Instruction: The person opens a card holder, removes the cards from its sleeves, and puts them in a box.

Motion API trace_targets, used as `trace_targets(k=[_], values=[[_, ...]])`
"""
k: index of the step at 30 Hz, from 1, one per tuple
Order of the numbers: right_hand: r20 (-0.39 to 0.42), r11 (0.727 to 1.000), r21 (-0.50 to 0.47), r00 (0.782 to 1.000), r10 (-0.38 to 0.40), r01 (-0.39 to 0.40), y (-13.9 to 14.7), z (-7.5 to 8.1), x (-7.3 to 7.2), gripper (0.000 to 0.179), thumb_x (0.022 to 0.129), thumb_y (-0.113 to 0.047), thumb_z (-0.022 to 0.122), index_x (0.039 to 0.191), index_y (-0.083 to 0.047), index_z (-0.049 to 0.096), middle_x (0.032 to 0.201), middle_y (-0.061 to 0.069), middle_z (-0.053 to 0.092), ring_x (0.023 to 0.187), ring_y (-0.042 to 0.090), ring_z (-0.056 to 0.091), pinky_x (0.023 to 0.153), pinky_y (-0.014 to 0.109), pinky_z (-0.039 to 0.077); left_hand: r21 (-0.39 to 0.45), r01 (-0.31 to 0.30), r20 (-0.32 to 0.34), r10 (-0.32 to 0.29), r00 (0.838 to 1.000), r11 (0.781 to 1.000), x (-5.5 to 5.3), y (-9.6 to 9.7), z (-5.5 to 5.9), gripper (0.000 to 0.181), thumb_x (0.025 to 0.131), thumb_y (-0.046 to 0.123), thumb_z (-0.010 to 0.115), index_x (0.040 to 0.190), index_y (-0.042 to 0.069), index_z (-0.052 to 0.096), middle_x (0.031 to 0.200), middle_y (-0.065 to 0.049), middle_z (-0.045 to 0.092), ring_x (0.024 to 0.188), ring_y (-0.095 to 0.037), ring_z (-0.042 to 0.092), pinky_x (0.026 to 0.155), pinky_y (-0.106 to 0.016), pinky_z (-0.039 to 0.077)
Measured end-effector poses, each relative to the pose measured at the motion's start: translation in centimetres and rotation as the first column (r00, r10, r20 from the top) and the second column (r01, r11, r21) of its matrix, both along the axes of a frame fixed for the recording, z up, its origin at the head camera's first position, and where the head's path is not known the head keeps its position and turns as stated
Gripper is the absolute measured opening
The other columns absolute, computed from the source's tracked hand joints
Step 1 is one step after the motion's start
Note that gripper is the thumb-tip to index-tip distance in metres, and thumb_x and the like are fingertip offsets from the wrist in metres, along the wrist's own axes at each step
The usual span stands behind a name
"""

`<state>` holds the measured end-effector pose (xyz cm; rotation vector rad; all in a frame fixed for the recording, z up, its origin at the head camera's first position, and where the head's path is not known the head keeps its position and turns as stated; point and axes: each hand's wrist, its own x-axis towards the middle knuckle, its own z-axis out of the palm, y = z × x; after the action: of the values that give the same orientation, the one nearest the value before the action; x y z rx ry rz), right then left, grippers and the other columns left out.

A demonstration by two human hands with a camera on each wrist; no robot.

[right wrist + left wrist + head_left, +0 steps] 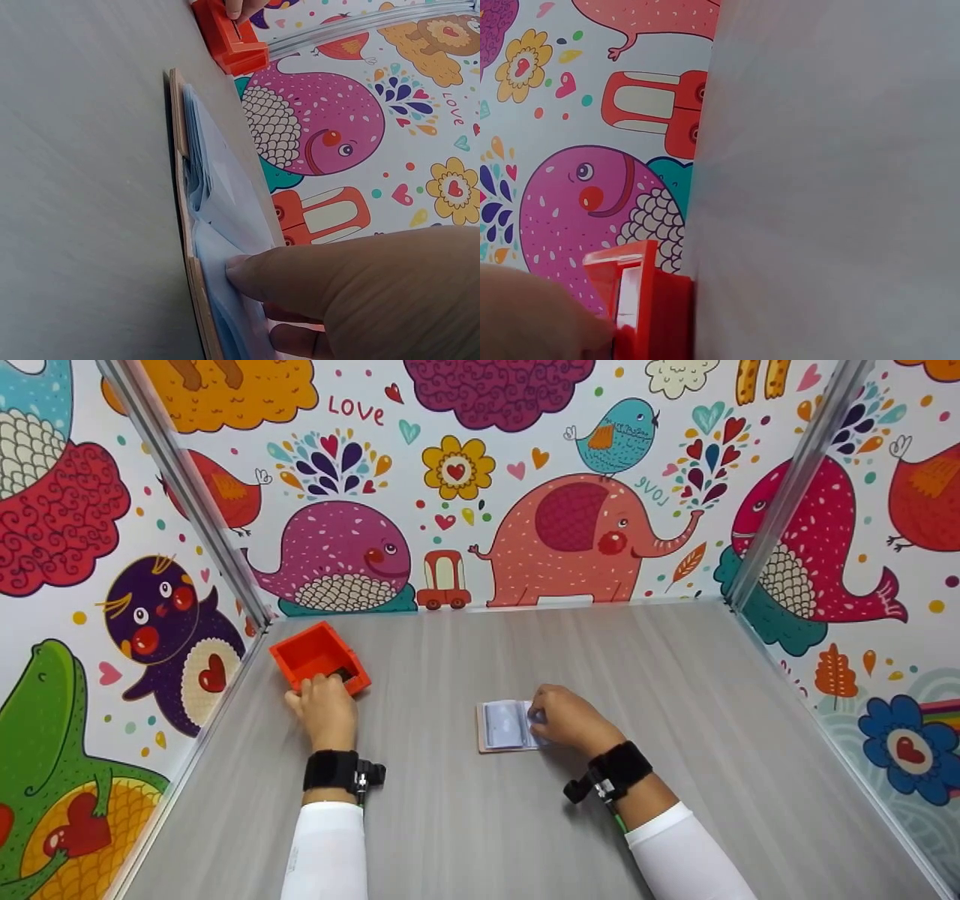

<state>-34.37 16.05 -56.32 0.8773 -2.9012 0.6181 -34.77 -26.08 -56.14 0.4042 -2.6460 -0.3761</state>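
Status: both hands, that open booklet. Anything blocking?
Left hand at red bin, grip unclear. Right hand on open booklet, thumb against its pages. Only that hand covers part of the booklet.

Before you, a tan-covered booklet (504, 725) is lying open on the bench (435, 817), its translucent sleeves showing, while farther to your left an open-topped orange-red box (319, 645) is holding a dark item (345, 673).

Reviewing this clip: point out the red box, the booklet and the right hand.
Red box (310, 655): head view, bare inside.
Booklet (504, 725): head view, left page.
Right hand (567, 720): head view, back of hand.
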Motion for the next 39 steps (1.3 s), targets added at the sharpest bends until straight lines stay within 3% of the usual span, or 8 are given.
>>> trace_targets(k=[7,12,16,20,25,30,34,39], values=[[0.009,1.000,0.007,1.000,-0.011,0.011,-0.1,0.1,0.1,0.017,0.090,-0.008,0.089,0.105,-0.001,0.087,0.106,0.009,0.073,0.099,0.026,0.071,0.095,0.049,0.063,0.037,0.014,0.095,-0.017,0.995,0.999,-0.1,0.2,0.2,0.025,0.104,-0.002,0.056,0.111,-0.008,0.079,0.109,-0.032,0.075,0.112,-0.048,0.064,0.106,-0.067,0.031],[0.013,1.000,-0.002,1.000,-0.006,0.006,-0.1,0.2,0.1,0.016,0.090,-0.008,0.089,0.105,-0.001,0.087,0.106,0.010,0.073,0.099,0.027,0.071,0.095,0.049,0.063,0.033,0.026,0.115,-0.030,0.993,0.999,-0.1,0.5,0.7,0.024,0.108,0.005,0.060,0.116,-0.008,0.079,0.115,-0.032,0.072,0.117,-0.048,0.062,0.105,-0.066,0.032],[-0.004,1.000,-0.010,1.000,0.008,-0.008,-0.1,0.2,0.1,0.016,0.089,-0.007,0.089,0.104,-0.001,0.087,0.104,0.010,0.073,0.098,0.027,0.071,0.094,0.049,0.063,0.037,0.045,0.075,-0.047,0.996,0.998,-0.3,1.0,1.2,0.026,0.108,0.013,0.067,0.117,-0.008,0.079,0.116,-0.030,0.070,0.120,-0.048,0.060,0.104,-0.063,0.036],[-0.008,1.000,-0.010,1.000,0.015,-0.015,0.0,0.2,0.0,0.017,0.089,-0.007,0.089,0.104,0.000,0.087,0.104,0.010,0.073,0.097,0.027,0.071,0.093,0.049,0.063,0.039,0.091,-0.012,-0.091,0.996,0.995,-0.2,1.6,1.7,0.026,0.106,0.017,0.074,0.116,-0.007,0.081,0.117,-0.030,0.070,0.121,-0.050,0.059,0.104,-0.062,0.045],[0.032,1.000,-0.011,0.999,0.002,-0.002,0.0,0.2,0.1,0.017,0.091,-0.006,0.089,0.107,0.000,0.087,0.107,0.010,0.075,0.099,0.024,0.069,0.094,0.049,0.062,0.036,0.205,-0.104,-0.201,0.974,0.978,0.0,3.1,2.8,0.025,0.104,0.016,0.077,0.117,-0.004,0.082,0.120,-0.029,0.071,0.120,-0.051,0.062,0.101,-0.064,0.055],[0.050,1.000,-0.005,0.999,-0.007,0.007,0.0,0.2,-0.1,0.019,0.092,-0.008,0.090,0.108,0.000,0.087,0.108,0.009,0.075,0.098,0.022,0.067,0.093,0.048,0.061,0.085,0.381,-0.042,-0.379,0.925,0.921,0.3,6.0,4.1,0.024,0.106,0.019,0.077,0.120,0.001,0.084,0.117,-0.021,0.074,0.116,-0.043,0.069,0.101,-0.058,0.059],[0.077,1.000,-0.006,0.997,-0.027,0.027,-0.2,0.2,-0.1,0.019,0.093,-0.009,0.090,0.109,0.000,0.087,0.109,0.009,0.075,0.098,0.021,0.067,0.094,0.048,0.062,0.162,0.504,0.015,-0.513,0.858,0.849,0.6,8.9,4.4,0.024,0.107,0.021,0.078,0.122,0.004,0.085,0.114,-0.014,0.077,0.110,-0.036,0.076,0.099,-0.053,0.063],[0.097,0.999,-0.009,0.994,-0.046,0.047,-0.3,0.3,0.0,0.018,0.094,-0.009,0.089,0.110,-0.001,0.087,0.110,0.009,0.075,0.099,0.022,0.068,0.095,0.048,0.063,0.171,0.612,0.094,-0.631,0.770,0.772,1.1,12.3,4.0,0.024,0.106,0.019,0.080,0.124,0.005,0.084,0.120,-0.013,0.078,0.116,-0.035,0.075,0.105,-0.053,0.061]])
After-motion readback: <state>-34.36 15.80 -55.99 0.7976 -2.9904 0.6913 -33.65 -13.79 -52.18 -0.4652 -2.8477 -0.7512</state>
